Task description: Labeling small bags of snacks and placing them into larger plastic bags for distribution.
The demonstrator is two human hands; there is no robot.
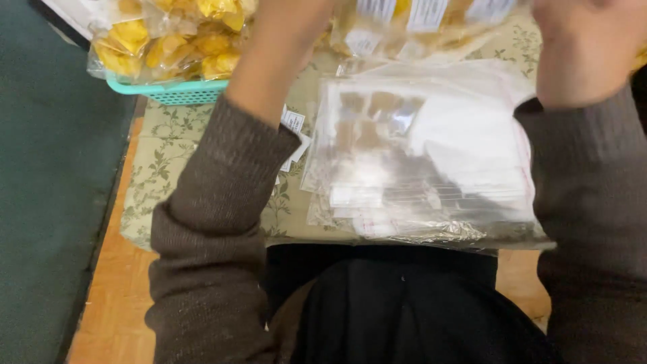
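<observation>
Both hands were cut off by the top edge, so the fingers' state could not be told. The left hand (pixel 286 40) and right hand (pixel 583 47) were raised over a stack of clear plastic bags (pixel 424 162) on the leaf-patterned table (pixel 158 168).

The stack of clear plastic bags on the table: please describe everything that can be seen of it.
The stack of clear bags lies flat on the table, which has a leaf-patterned cloth. The bags are thin, glossy, see-through and look empty; some have a red strip along one edge. The stack is loosely fanned and its near edge hangs slightly over the table edge, above the person's lap. It lies between the two sleeved forearms. Small white labels lie at its left.
</observation>
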